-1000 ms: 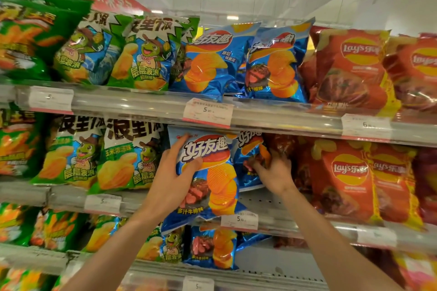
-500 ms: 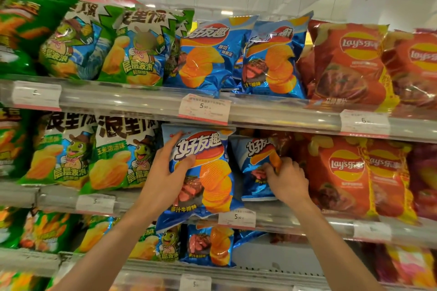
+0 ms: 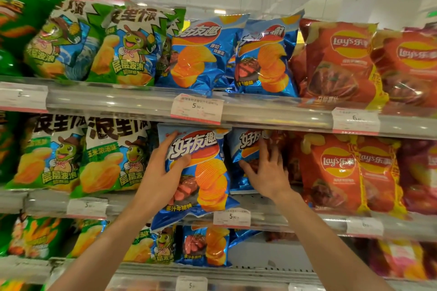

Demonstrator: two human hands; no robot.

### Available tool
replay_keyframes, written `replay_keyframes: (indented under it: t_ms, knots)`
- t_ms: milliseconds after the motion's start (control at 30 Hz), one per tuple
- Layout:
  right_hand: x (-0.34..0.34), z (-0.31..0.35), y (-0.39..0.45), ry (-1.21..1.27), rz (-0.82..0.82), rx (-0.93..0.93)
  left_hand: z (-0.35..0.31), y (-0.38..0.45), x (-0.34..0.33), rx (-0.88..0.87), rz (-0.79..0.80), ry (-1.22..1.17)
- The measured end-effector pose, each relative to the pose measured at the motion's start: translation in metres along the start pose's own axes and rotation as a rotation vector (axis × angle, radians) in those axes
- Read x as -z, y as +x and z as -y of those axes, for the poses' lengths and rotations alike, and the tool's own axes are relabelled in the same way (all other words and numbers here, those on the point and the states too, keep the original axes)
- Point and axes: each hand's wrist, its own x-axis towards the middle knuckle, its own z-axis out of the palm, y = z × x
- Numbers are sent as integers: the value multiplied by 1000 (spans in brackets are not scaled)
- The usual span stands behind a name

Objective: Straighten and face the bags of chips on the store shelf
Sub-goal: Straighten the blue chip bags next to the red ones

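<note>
On the middle shelf [image 3: 283,215] a blue chip bag [image 3: 205,172] hangs over the front rail, label facing out. My left hand [image 3: 163,177] grips its left edge, thumb on the front. Just to its right a second blue bag [image 3: 246,149] stands further back on the shelf. My right hand [image 3: 267,172] lies flat against it with fingers spread, covering its lower half. Whether the fingers grip the bag I cannot tell.
Green bags [image 3: 101,156] fill the shelf to the left, red Lay's bags [image 3: 335,172] to the right. The upper shelf [image 3: 272,111] holds green, blue and red bags. Price tags [image 3: 231,217] sit on the rails. A lower shelf [image 3: 203,245] carries more bags.
The front blue bag has risen a little in my left hand. My right hand has opened from pinching the second blue bag's edge to pressing flat on it, and the bag stands more upright.
</note>
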Motion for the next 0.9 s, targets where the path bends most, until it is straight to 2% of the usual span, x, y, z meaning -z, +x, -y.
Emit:
replay_keyframes:
  t_ms: [100,267,400,467,567,667,833,900]
  knots:
    - [-8,3,2,-58,80,9,-2,0,-1,4,-2,0]
    - [-20,9,16,-105,1,-23,-4,-1,-1,11,2,-4]
    - [-23,12,24,-52,103,-43,-2,-2,1,13,11,-3]
    - [-16,10,24,29,127,-37,-1,-3,2,16,13,-1]
    - [-1,6,11,190,20,5,-2,-6,0,7,9,-11]
    - [21,11,-18,504,-55,66,-8,-9,-8,-4,35,-42]
    - [38,20,-70,898,136,5,-17,-10,-44,-27,131,-31]
    - [33,17,-74,946,139,-38,-20,-8,-58,-34,170,-26]
